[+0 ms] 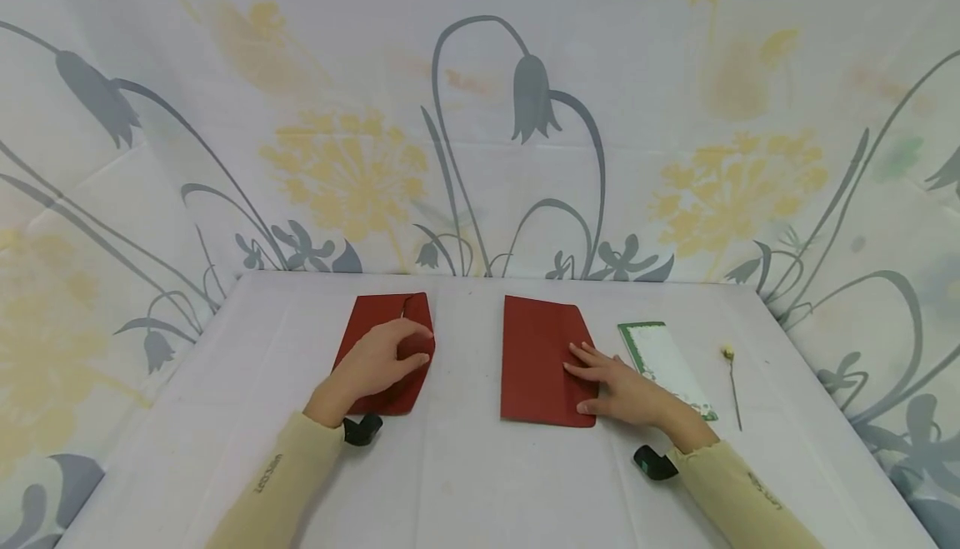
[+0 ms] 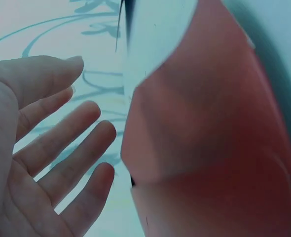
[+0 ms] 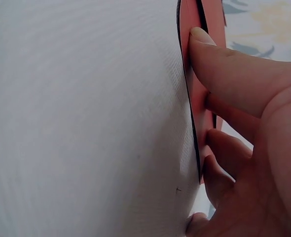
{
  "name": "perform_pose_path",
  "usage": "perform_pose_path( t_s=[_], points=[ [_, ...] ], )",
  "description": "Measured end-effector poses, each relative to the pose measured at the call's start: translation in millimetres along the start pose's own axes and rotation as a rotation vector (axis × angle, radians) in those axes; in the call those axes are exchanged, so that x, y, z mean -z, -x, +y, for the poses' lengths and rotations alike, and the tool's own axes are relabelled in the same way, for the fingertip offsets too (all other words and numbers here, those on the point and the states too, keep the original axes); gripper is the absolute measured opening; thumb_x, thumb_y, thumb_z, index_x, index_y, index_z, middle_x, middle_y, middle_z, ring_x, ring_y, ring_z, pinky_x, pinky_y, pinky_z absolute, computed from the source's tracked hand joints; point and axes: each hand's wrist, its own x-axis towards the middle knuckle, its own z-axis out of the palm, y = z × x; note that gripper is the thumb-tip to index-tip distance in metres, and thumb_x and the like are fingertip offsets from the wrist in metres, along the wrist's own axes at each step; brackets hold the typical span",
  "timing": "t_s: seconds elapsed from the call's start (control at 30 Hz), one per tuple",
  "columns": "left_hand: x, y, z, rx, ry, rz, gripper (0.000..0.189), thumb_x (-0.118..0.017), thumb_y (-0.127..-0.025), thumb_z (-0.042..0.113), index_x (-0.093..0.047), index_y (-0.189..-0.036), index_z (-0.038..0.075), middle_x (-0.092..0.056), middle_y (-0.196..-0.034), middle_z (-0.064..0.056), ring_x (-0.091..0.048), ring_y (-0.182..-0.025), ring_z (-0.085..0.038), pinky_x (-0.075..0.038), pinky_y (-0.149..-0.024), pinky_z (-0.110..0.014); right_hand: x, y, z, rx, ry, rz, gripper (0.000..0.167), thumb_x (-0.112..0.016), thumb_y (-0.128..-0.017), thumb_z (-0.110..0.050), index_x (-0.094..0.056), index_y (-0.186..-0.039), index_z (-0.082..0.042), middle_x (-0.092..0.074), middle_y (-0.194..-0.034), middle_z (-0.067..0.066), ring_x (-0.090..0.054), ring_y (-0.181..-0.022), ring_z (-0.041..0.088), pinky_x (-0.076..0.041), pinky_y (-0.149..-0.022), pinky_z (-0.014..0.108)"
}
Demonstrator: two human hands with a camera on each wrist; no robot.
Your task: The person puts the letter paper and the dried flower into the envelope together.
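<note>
Two red envelopes lie side by side on the white table. Over the left red envelope (image 1: 371,311) hovers my left hand (image 1: 386,357), its fingers loosely extended. In the left wrist view that hand (image 2: 61,143) appears apart from the envelope (image 2: 209,123), with nothing in its grasp. A thin dark stem-like line (image 1: 405,307) shows near that envelope's top; what it belongs to is hidden. My right hand (image 1: 618,386) rests spread fingers on the flap side of the right red envelope (image 1: 536,357). The right wrist view shows thumb and fingertips touching its red paper (image 3: 200,94).
Right of the right hand lies a white card (image 1: 667,357) with a green leafy border, partly behind the forearm. Farther right is a small yellow dried flower (image 1: 728,353) on a thin stem. A flower-patterned cloth (image 1: 480,199) hangs behind the table (image 1: 465,466).
</note>
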Motion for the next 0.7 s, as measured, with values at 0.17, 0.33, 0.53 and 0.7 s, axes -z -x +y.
perform_pose_path(
  t_s=[0.17, 0.33, 0.53, 0.7],
  points=[
    [-6.3, -9.9, 11.6, -0.027, 0.025, -0.051, 0.034, -0.073, -0.091, 0.016, -0.064, -0.124, 0.01, -0.065, -0.119, -0.003, -0.06, -0.112, -0.023, -0.047, -0.098, -0.044, 0.5, 0.5, -1.8, -0.014, 0.0, 0.001, 0.065, -0.073, -0.091, -0.026, -0.048, -0.143, 0.003, -0.023, -0.159, 0.024, -0.011, -0.147, 0.046, -0.006, -0.109, 0.071],
    [-17.2, -20.0, 22.6, -0.046, 0.069, -0.09, 0.036, -0.072, -0.091, 0.015, -0.063, -0.126, 0.01, -0.065, -0.12, -0.004, -0.06, -0.111, -0.024, -0.049, -0.095, -0.042, -0.1, 0.6, -0.6, -0.021, 0.004, -0.008, 0.066, -0.073, -0.091, -0.028, -0.048, -0.144, 0.001, -0.023, -0.16, 0.022, -0.01, -0.148, 0.045, -0.006, -0.11, 0.071],
    [-34.9, -37.2, 32.3, -0.12, 0.08, -0.152, 0.037, -0.071, -0.093, 0.019, -0.061, -0.128, 0.009, -0.063, -0.122, 0.0, -0.059, -0.114, -0.02, -0.048, -0.097, -0.037, -0.1, 0.8, 2.8, -0.009, -0.009, -0.018, 0.065, -0.072, -0.092, -0.027, -0.047, -0.144, 0.002, -0.021, -0.16, 0.022, -0.009, -0.147, 0.046, -0.005, -0.109, 0.072],
    [-48.7, -53.1, 44.0, -0.182, 0.127, -0.21, 0.039, -0.071, -0.093, 0.019, -0.06, -0.129, 0.007, -0.062, -0.124, -0.002, -0.058, -0.115, -0.02, -0.047, -0.097, -0.036, 1.0, 0.5, 3.3, -0.001, -0.023, -0.026, 0.065, -0.072, -0.092, -0.027, -0.047, -0.145, 0.002, -0.021, -0.16, 0.023, -0.008, -0.147, 0.047, -0.003, -0.108, 0.073]
  ],
)
